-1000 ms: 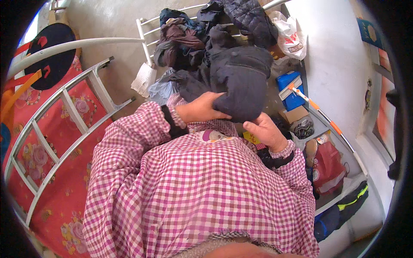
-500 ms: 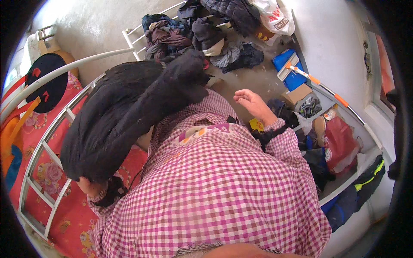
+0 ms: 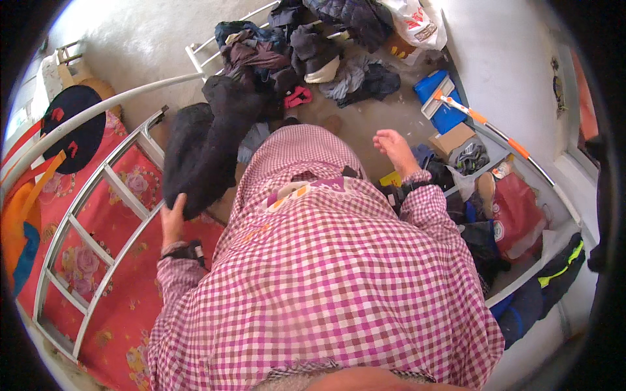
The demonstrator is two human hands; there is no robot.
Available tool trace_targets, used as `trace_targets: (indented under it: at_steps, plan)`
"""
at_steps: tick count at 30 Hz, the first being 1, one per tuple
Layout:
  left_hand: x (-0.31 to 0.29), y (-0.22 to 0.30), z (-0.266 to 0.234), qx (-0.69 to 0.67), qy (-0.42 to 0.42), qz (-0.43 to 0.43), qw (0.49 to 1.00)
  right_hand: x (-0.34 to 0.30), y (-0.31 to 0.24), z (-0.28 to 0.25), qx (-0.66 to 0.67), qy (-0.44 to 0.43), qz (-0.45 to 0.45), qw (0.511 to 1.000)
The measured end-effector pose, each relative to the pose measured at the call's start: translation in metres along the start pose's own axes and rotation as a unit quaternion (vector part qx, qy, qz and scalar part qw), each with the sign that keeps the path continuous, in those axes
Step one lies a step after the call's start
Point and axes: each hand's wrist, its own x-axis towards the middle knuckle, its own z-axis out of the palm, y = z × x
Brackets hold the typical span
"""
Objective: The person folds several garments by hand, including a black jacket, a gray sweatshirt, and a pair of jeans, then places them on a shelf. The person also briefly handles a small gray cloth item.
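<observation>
On my remote feed, a metal ladder (image 3: pixel 126 191) crosses a red flowered sheet (image 3: pixel 59 215); beside it, my left hand (image 3: pixel 173 220) pinches the near end of a black garment (image 3: pixel 195 153), left of the clothes pile (image 3: pixel 261 57). My right hand (image 3: pixel 394 151) hovers loosely spread, fingers bent.

Item: one head view, wide fisheye, left of a side-by-side pair worn on the head of the person I watch. Aim: down over the chest and forward. Setting: upright, unmirrored, picture-left being the wearer's left. Nearest: the checked smock (image 3: pixel 326 280), filling the lower middle. Middle range: left hand (image 3: pixel 173 218) and right hand (image 3: pixel 396 151), either side of centre. Farthest: the clothes heap (image 3: pixel 261 58), near the top edge. Flanks: red floral cloth (image 3: pixel 117 326) left, white wall (image 3: pixel 502 52) right. Border: dark, round (the orange-marked pole (image 3: pixel 518 150) bows slightly towards it).
</observation>
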Motion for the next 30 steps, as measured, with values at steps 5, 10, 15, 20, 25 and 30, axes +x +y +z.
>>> trace_targets:
  at_steps: [5, 10, 15, 20, 25, 30]
  plan:
    - [0.1, -0.098, 0.064, 0.069, -0.116, -0.121, 0.983, 0.013, 0.017, 0.008, 0.028, 0.046, 0.046, 0.998]
    - [0.173, -0.112, 0.128, 0.434, -0.13, 0.07, 0.889, 0.084, 0.029, 0.024, 0.052, 0.057, 0.117, 0.99]
    - [0.245, -0.063, 0.242, 0.291, -0.141, 0.158, 0.933, 0.195, 0.046, 0.076, 0.3, 0.031, 0.096, 0.949]
    - [0.336, -0.028, 0.388, 0.323, -0.237, 0.246, 0.883, 0.295, 0.067, 0.143, 0.599, -0.051, 0.096, 0.794]
    - [0.403, 0.012, 0.515, 0.416, -0.131, 0.412, 0.8, 0.354, 0.102, 0.176, 0.717, -0.101, 0.066, 0.687]
    - [0.442, 0.029, 0.6, 0.509, -0.052, 0.565, 0.648, 0.356, 0.155, 0.182, 0.733, -0.034, 0.105, 0.671]
